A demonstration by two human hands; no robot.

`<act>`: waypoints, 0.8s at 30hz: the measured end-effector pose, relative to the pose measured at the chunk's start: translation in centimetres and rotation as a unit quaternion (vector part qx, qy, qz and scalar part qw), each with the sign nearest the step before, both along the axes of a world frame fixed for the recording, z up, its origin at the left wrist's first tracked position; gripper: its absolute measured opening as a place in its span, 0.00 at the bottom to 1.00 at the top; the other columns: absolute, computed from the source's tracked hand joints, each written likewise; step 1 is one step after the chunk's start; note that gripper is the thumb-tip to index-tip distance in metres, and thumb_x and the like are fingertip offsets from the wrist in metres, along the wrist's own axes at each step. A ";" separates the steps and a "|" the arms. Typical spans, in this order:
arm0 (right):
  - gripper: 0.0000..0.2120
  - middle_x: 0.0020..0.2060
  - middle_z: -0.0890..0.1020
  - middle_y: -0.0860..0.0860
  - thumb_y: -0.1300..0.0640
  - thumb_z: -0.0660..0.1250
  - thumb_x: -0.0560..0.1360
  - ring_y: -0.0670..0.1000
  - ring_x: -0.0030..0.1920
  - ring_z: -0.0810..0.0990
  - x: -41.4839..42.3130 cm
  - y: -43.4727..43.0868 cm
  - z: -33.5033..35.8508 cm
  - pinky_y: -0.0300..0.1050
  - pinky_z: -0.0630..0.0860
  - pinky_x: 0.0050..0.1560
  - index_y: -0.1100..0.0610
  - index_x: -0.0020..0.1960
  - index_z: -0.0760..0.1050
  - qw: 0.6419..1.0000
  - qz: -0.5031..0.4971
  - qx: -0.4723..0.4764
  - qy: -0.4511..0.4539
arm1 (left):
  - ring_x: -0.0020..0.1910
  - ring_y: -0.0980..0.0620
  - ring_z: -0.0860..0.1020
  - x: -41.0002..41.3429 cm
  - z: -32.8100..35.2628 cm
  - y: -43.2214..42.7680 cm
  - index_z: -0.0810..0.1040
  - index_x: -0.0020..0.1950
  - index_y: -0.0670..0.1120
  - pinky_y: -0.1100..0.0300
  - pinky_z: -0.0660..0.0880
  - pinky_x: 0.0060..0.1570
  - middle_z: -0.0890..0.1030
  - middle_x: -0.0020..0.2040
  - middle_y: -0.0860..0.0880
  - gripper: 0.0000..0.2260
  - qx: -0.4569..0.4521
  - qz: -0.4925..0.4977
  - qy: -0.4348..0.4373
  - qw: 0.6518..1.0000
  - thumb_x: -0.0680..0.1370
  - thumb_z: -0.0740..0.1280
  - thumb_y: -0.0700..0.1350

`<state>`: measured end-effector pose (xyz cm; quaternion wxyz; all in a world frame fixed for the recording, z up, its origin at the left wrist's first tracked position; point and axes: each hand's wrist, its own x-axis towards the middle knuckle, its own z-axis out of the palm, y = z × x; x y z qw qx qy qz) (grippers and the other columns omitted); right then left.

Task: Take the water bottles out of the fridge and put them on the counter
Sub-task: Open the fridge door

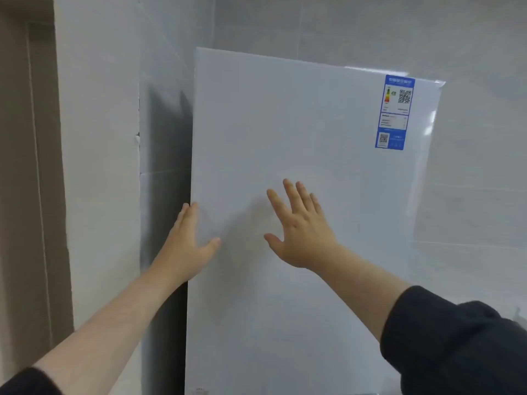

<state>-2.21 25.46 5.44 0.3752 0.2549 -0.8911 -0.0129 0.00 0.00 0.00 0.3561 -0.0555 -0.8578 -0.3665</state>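
Now both hands' fingers spread, against fridge door.

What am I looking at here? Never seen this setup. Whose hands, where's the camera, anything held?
No machine here: a person wears one wide-angle camera on the head, looking forward and down, so this single picture is their own view. Both bare arms reach toward a tall white fridge door, which is closed. The left hand sits at the door's left edge, fingers along it. The right hand is spread open over the door's front. Neither holds anything. A blue energy label sticker sits at the door's upper right. No bottles or counter show.
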 end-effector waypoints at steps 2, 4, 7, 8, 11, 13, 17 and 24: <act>0.41 0.81 0.45 0.59 0.36 0.59 0.76 0.63 0.80 0.42 -1.1 -0.2 0.3 0.63 0.43 0.77 0.49 0.81 0.44 1.000 -0.021 0.002 0.019 | 0.78 0.55 0.56 -0.6 0.0 -0.6 0.51 0.81 0.50 0.56 0.55 0.74 0.58 0.79 0.56 0.38 0.035 -0.027 0.028 0.999 0.77 0.69 0.49; 0.42 0.81 0.44 0.58 0.33 0.58 0.75 0.63 0.79 0.42 -2.0 0.0 0.4 0.65 0.43 0.76 0.48 0.81 0.45 0.998 -0.052 0.018 0.022 | 0.72 0.59 0.66 -0.6 0.0 -0.7 0.55 0.79 0.55 0.57 0.63 0.70 0.65 0.71 0.67 0.36 0.091 -0.087 0.037 0.991 0.75 0.69 0.48; 0.44 0.81 0.44 0.58 0.29 0.54 0.73 0.64 0.79 0.40 -2.8 -0.1 -0.2 0.68 0.42 0.75 0.48 0.81 0.44 0.997 -0.066 0.027 0.029 | 0.67 0.67 0.68 -0.7 -0.4 -0.6 0.59 0.75 0.63 0.60 0.67 0.66 0.68 0.65 0.75 0.32 0.092 -0.103 0.067 0.988 0.73 0.65 0.54; 0.44 0.81 0.44 0.59 0.29 0.52 0.73 0.65 0.79 0.40 -2.7 -0.3 -0.3 0.68 0.41 0.75 0.49 0.81 0.44 0.997 -0.064 0.024 0.026 | 0.69 0.67 0.66 -0.4 -0.3 -0.6 0.58 0.76 0.63 0.59 0.66 0.67 0.68 0.67 0.74 0.31 0.073 -0.107 0.079 0.988 0.74 0.64 0.54; 0.44 0.81 0.43 0.59 0.29 0.50 0.72 0.65 0.79 0.39 -2.2 -0.6 -0.2 0.68 0.41 0.75 0.49 0.81 0.43 0.998 -0.067 0.014 0.012 | 0.73 0.53 0.66 0.0 -0.5 -0.4 0.57 0.80 0.53 0.47 0.65 0.71 0.69 0.74 0.58 0.33 0.053 -0.131 0.089 0.986 0.76 0.63 0.51; 0.44 0.81 0.45 0.60 0.30 0.50 0.72 0.65 0.79 0.40 -1.3 -0.3 -0.1 0.68 0.42 0.75 0.50 0.81 0.44 0.998 -0.060 0.007 0.007 | 0.73 0.54 0.63 1.2 -0.8 0.0 0.54 0.81 0.50 0.50 0.62 0.72 0.66 0.75 0.56 0.36 0.041 -0.095 0.092 0.990 0.75 0.62 0.54; 0.40 0.79 0.56 0.62 0.35 0.58 0.73 0.68 0.78 0.51 2.3 1.2 0.2 0.69 0.51 0.74 0.53 0.79 0.57 0.999 -0.004 -0.042 0.007 | 0.69 0.59 0.62 6.2 -1.8 1.5 0.53 0.81 0.44 0.70 0.57 0.66 0.64 0.72 0.57 0.39 -0.005 -0.043 0.119 0.992 0.74 0.60 0.57; 0.37 0.80 0.55 0.62 0.38 0.59 0.75 0.66 0.79 0.52 12.0 3.4 4.9 0.67 0.55 0.75 0.53 0.80 0.58 0.980 0.146 -0.087 0.099 | 0.55 0.49 0.77 17.4 -1.9 7.1 0.68 0.71 0.29 0.61 0.75 0.55 0.78 0.59 0.38 0.32 -0.121 0.001 0.191 0.974 0.73 0.64 0.48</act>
